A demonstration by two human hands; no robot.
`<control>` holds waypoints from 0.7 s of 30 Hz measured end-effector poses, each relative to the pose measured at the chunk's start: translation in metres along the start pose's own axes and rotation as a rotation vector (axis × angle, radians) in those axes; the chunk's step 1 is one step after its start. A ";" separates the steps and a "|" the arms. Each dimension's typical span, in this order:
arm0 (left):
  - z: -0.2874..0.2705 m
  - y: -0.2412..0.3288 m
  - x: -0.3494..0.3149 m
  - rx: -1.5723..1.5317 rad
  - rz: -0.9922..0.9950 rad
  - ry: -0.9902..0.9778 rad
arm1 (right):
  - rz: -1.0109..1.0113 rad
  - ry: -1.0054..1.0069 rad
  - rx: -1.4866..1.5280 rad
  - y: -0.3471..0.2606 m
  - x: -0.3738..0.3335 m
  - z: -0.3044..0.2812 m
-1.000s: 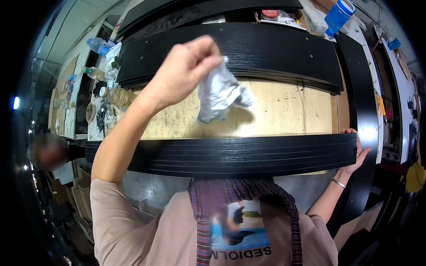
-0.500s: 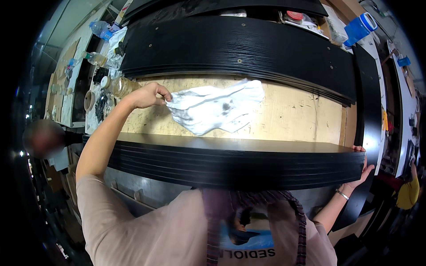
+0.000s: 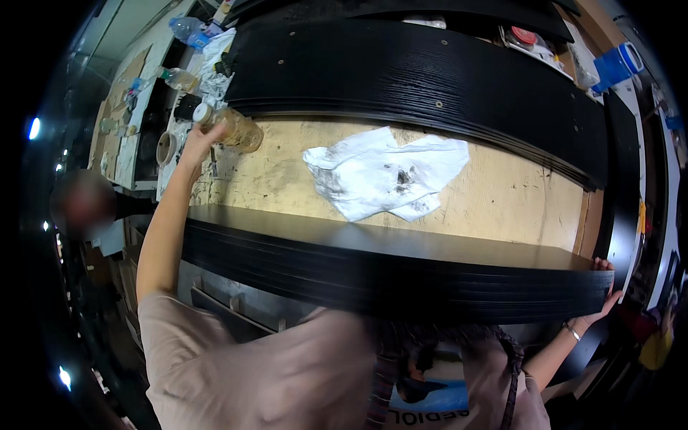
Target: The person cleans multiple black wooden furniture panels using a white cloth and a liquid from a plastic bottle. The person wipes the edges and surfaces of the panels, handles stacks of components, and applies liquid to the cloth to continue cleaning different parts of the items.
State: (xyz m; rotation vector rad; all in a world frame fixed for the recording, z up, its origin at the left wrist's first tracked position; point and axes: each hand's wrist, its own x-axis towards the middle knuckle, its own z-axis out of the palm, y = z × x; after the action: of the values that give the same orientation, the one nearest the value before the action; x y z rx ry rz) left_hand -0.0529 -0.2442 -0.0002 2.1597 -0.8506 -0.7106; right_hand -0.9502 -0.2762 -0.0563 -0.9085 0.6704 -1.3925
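A clear plastic bottle [image 3: 242, 132] with a pale cap and yellowish liquid stands or leans at the left end of the light wooden worktop [image 3: 276, 179]. My left hand [image 3: 204, 143] has its thumb and fingers closed about the neck, just under the cap. To the right of it lies a white cloth [image 3: 373, 172] with dark smudges, spread out and touched by neither hand. In front of me is a stack of black boards [image 3: 401, 276]. My right hand [image 3: 605, 290] grips its right end, fingers over the top edge and palm at the corner.
Another stack of black panels [image 3: 373, 72] with screw holes lies along the far side. A blue jug [image 3: 618, 67] is at the far right. Further left are a blue-tinted bottle [image 3: 188, 30], a smaller bottle [image 3: 179, 79] and a roll of tape [image 3: 166, 148].
My left hand has let go of the white cloth and moved left to the bottle. The cloth now lies flatter on the worktop. My right hand stays at the stack's end.
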 end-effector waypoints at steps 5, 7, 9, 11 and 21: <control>0.022 0.009 0.026 -0.145 0.110 0.115 | -0.007 -0.023 0.019 0.000 0.003 0.009; 0.026 0.011 0.031 -0.146 0.150 0.074 | -0.008 0.012 0.012 0.001 0.004 0.010; 0.033 0.015 0.028 -0.082 0.235 0.000 | -0.022 0.055 -0.030 0.003 0.005 0.014; 0.052 0.033 0.014 0.120 0.319 -0.155 | -0.029 0.074 -0.039 0.002 0.004 0.016; 0.186 0.108 -0.088 1.311 0.508 -0.906 | -0.054 0.223 -0.097 0.005 0.004 0.029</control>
State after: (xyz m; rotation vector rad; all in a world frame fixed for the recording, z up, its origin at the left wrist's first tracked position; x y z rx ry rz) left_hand -0.2752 -0.3124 -0.0102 2.3153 -2.8361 -0.9980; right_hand -0.9228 -0.2768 -0.0453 -0.8595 0.8933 -1.5346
